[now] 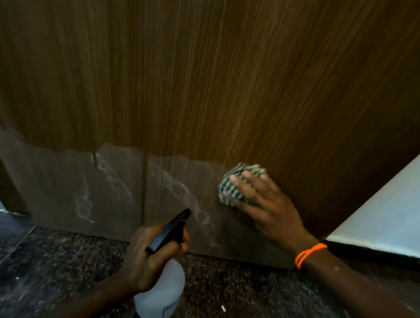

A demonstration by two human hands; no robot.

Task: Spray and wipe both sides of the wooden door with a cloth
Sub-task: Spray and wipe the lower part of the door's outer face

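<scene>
Dark speckled floor (52,267) runs along the foot of the wooden door (208,73), which fills most of the view with brown vertical grain. Across the door's lower part lies a paler grey band (61,187) with a ragged upper edge, split by a vertical seam and marked with whitish streaks (192,201). The door's bottom edge stands just above the floor. At the far left the door's edge ends beside a dark upright strip, and a small opening with bluish light shows past it. At the right a white wall (391,207) slants in, with a black strip along its base, meeting the door near the right hand. The right hand (262,205) lies flat against the door low on its right side, fingers fairly straight and spread over a bunched green and white checked cloth (237,182), pressing it to the wood at the right end of the grey band. An orange thread band (308,255) circles that wrist. The left hand (150,253) hangs lower and nearer, apart from the door, fingers curled round the neck of a white spray bottle (163,292); its black nozzle (176,227) points up toward the streaked area. Between the two hands the grey band and floor are open.
</scene>
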